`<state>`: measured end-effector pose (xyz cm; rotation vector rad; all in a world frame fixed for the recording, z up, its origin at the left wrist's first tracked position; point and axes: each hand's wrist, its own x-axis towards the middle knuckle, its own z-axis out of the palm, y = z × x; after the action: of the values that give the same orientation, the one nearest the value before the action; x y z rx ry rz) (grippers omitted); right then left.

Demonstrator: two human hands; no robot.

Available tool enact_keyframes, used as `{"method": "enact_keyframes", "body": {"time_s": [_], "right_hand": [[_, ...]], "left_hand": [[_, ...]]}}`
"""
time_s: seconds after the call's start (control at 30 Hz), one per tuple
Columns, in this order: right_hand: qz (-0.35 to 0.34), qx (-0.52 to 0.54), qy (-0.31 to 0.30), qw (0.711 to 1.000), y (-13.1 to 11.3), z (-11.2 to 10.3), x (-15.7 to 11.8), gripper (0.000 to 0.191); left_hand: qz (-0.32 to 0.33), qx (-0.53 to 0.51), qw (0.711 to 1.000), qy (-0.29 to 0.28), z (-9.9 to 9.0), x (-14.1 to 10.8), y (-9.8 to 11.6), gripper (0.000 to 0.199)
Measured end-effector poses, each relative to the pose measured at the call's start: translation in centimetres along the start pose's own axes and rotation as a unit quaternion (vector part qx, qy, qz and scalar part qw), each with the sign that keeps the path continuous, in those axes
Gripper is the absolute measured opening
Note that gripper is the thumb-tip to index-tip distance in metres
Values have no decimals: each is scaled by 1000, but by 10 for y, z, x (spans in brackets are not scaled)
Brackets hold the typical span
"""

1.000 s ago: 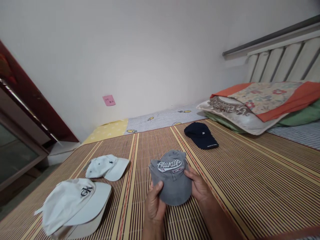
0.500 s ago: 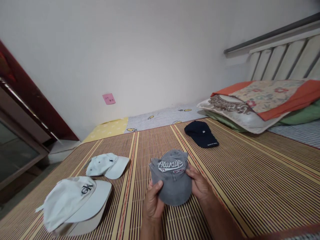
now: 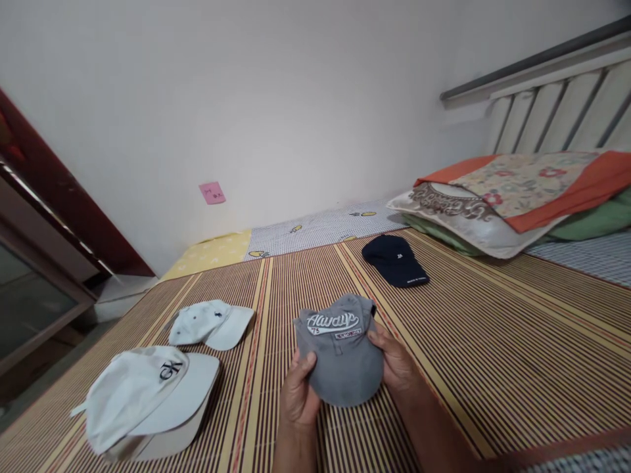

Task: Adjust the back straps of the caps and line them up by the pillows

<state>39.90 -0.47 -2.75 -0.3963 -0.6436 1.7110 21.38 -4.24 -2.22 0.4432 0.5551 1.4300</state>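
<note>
The gray cap (image 3: 342, 371) says "Always" in puffy, curly white letters. Under that is a "75" and a little patch with a red edge, but its words are too small to read. The big white cap (image 3: 135, 391) has a black C and K, one over the other. The small white cap (image 3: 202, 325) has a tiny dark mark. The navy cap (image 3: 393, 261) has a tiny white mark, and small white writing on its brim that I can't read. A pink note (image 3: 211, 193) on the wall (image 3: 305, 112) has dark pen marks, also too hard to read.

The gray cap is in front of the person, over the striped mat (image 3: 493, 374). Its round brim points back at the person, and its long way runs from the far top to the near brim. The left hand (image 3: 300, 389) holds its left side, thumb on top. The right hand (image 3: 396, 358) grips the other side.

The gray cloth looks soft and a bit creased. The mat has thin brown and tan strips. Both white caps lie with their brims to the right.
</note>
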Motion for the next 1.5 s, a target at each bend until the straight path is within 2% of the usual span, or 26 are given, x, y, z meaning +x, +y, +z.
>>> {"method": "enact_keyframes", "body": {"time_s": [0.23, 0.37, 0.5, 0.63, 0.73, 0.83, 1.0, 1.17, 1.33, 1.5], "right_hand": [[11, -2, -20, 1000, -2, 5, -2, 49], [27, -1, -41, 999, -2, 6, -6, 48], [29, -6, -31, 999, -4, 8, -11, 43], [36, 3, -22, 999, -5, 8, -10, 40], [36, 1, -16, 999, -5, 6, -6, 40], [40, -12, -18, 999, -6, 5, -4, 42], [34, 4, -9, 999, -3, 6, -5, 38], [24, 36, 40, 998, 3, -1, -4, 31], [40, 58, 52, 996, -2, 0, -5, 32], [61, 59, 48, 995, -5, 4, -10, 33]], "left_hand": [[-12, -16, 999, -50, -1, -2, 0, 71], [-11, -34, 998, -45, -6, -2, -1, 55], [-15, -28, 999, -28, -5, -4, 1, 45], [-5, -15, 1000, -24, 0, -7, 6, 56], [-2, -12, 999, -38, 2, -8, 8, 65], [-4, -15, 998, -58, 2, -8, 9, 65], [-19, -29, 997, -67, -1, -8, 9, 50], [-40, -5, 998, -47, -2, -9, 8, 32], [-51, -7, 997, -54, -3, -9, 6, 36], [-38, -8, 998, -50, -6, -8, 5, 55]]}}
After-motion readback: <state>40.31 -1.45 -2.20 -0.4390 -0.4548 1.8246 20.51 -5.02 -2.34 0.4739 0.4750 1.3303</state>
